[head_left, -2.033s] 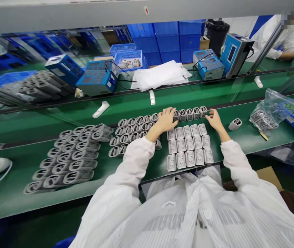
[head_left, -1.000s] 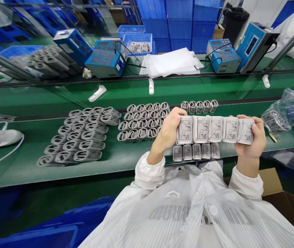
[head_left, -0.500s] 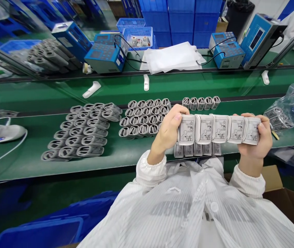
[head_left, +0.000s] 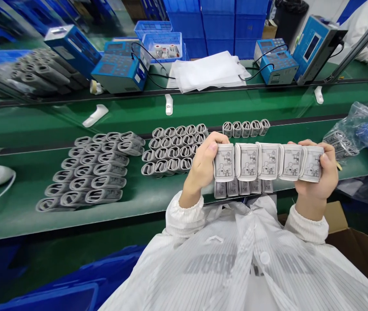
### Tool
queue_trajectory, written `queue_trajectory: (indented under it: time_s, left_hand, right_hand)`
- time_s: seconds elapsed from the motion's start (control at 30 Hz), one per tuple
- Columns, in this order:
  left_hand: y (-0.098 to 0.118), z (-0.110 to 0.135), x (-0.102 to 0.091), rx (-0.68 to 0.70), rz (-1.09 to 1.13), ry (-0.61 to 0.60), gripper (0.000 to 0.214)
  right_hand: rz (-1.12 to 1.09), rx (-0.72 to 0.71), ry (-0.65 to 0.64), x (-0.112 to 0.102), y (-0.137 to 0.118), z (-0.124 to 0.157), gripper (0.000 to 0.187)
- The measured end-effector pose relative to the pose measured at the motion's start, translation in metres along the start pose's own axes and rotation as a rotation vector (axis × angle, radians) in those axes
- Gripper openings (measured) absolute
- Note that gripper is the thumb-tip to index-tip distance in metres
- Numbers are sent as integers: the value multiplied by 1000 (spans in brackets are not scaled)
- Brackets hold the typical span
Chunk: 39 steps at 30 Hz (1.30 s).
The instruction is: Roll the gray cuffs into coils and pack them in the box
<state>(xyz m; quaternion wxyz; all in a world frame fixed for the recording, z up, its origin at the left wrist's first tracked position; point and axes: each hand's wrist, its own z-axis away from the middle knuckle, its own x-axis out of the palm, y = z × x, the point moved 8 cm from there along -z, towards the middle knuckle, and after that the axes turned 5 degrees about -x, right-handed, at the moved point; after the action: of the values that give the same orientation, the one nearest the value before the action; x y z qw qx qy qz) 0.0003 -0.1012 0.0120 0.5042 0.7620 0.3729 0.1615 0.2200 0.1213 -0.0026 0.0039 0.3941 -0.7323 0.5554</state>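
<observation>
Left hand: The left hand [head_left: 201, 162] is closed around the left end of a row of five folded blood-pressure cuffs [head_left: 258, 162], and its fingers [head_left: 211, 144] curl over the top edge.

Right hand: The right hand [head_left: 318, 172] is closed the same way on the other end, with its fingers [head_left: 324, 162] wrapped around the last cuff.

Held row: The cuffs stand side by side and touching, above the bench, with their printed diagrams facing the person.

Good handling: The pressing from both ends seems correct to me, because it keeps the row tight and straight. Even pressure matters, or the middle cuffs may slip down.

Cuffs nearby: Five flat cuffs [head_left: 240, 188] lie partly hidden under the held row. Farther away are a short row of curled cuffs [head_left: 245, 128] and two blocks of grey cuffs [head_left: 171, 149] on the green assembly bench [head_left: 57, 203].

Rest: A plastic bag of cuffs [head_left: 341, 144] lies at the right. Blue test units [head_left: 119, 73] stand beyond, and a co-worker's white sleeve [head_left: 361, 39] shows in the far corner.
</observation>
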Motion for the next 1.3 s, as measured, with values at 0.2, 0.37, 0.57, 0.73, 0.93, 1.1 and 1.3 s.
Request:
queue_trajectory:
  time_s: [0.2,0.37,0.57,0.73,0.93,1.1,1.3]
  left_hand:
    - [2,-1,-1,39,38,10,44]
    - [5,-1,-4,55,27,49,45]
    - [1,0,-5,68,74,61,43]
    - [-3,-1,-6,35,113,73,43]
    - [-8,-1,-7,7,183,108,43]
    - [-14,-1,-13,-14,195,145,43]
    - [-15,-1,-18,-35,203,168,45]
  right_hand:
    - [-16,3,7,0,-1,1,10]
    - [-7,8,8,2,-5,3,9]
    - [-51,-23,-7,7,-10,3,12]
    - [-70,-15,-14,8,-9,4,15]
    - [-64,15,39,2,-4,4,14]
    - [-74,5,98,-2,-2,4,15]
    - [-69,3,108,-4,-2,4,16]
